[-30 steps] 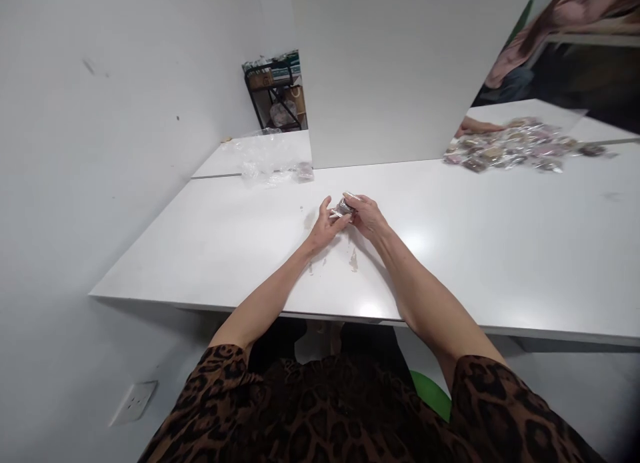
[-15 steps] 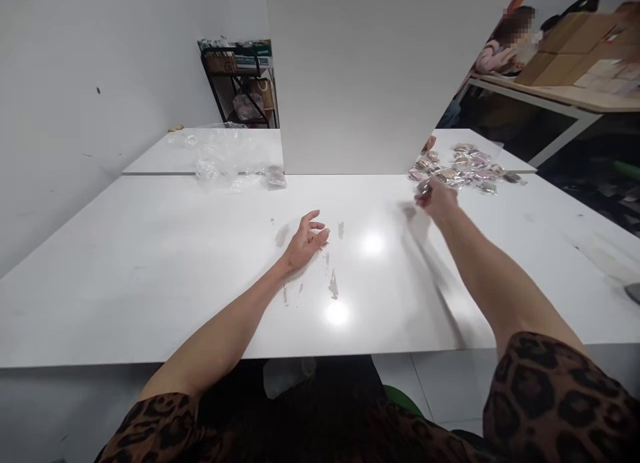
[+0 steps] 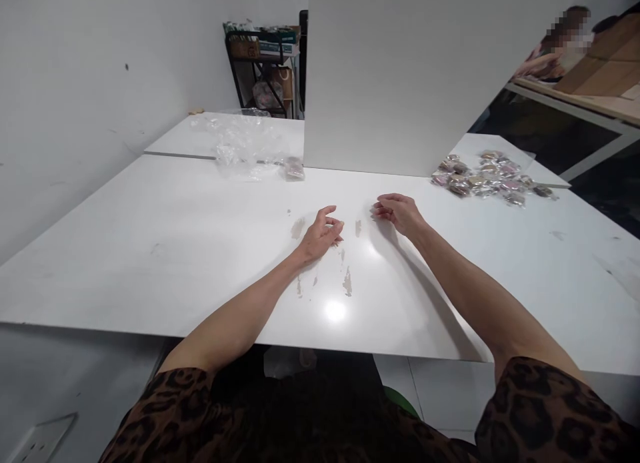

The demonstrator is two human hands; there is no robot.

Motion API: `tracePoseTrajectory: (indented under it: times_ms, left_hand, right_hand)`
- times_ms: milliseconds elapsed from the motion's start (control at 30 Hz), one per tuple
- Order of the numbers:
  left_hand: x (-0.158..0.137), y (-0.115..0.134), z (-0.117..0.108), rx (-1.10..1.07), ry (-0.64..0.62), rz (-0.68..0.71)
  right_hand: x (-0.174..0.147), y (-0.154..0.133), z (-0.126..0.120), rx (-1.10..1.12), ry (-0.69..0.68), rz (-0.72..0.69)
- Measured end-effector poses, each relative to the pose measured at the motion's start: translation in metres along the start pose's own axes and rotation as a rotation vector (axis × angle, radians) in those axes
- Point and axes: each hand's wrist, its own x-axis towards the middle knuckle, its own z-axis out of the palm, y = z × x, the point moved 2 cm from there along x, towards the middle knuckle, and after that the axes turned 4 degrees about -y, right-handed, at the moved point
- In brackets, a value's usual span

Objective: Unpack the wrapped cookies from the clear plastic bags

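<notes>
My left hand (image 3: 320, 236) rests on the white table (image 3: 200, 249), its fingers loosely curved and apart, with nothing in them. My right hand (image 3: 399, 213) hovers over the table to the right of it, fingers bent and slightly apart; no object shows in it. A pile of small clear-wrapped packets (image 3: 493, 176), brownish and pinkish inside, lies at the back right, beyond my right hand. One more pinkish packet (image 3: 293, 169) sits at the back, left of the upright panel.
Crumpled clear plastic bags (image 3: 240, 143) lie at the back left. A tall white panel (image 3: 385, 76) stands behind the table. Worn marks (image 3: 347, 281) show on the tabletop near my left hand. Beyond are a black shelf (image 3: 260, 56), a cardboard box (image 3: 607, 69) and another person (image 3: 545, 63).
My right hand has moved left from the packet pile towards my left hand. The dark packet at its fingertips has been let go at the pile. The view has shifted slightly.
</notes>
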Motion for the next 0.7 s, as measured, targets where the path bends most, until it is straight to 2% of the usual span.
tracePoseTrajectory:
  times_ms: [100,200,333,433,500,600,633,700]
  left_hand:
    - [0.0,0.001,0.004,-0.071,0.075,-0.017]
    - [0.0,-0.001,0.008,-0.127,0.15,-0.027]
    - [0.001,-0.005,0.008,-0.138,0.317,0.023]
    - [0.001,-0.009,0.006,-0.14,0.438,0.056]
    - [0.001,-0.011,0.005,-0.15,0.475,0.079]
    - [0.003,-0.011,0.003,-0.167,0.492,0.09]
    - [0.003,-0.01,0.002,-0.182,0.493,0.079]
    - [0.005,-0.007,0.001,-0.249,0.49,0.031]
  right_hand:
    - [0.008,-0.011,0.051,-0.135,-0.09,-0.057]
    - [0.031,-0.022,0.106,-0.315,-0.135,-0.124]
    - [0.061,-0.031,0.176,-0.796,-0.146,-0.324]
    - [0.074,-0.032,0.215,-1.1,-0.16,-0.476]
    - [0.078,-0.03,0.23,-1.167,-0.181,-0.487]
    - [0.078,-0.027,0.234,-1.155,-0.167,-0.476]
    - [0.076,-0.027,0.231,-1.095,-0.143,-0.47]
    - [0.067,-0.026,0.218,-0.837,-0.083,-0.426]
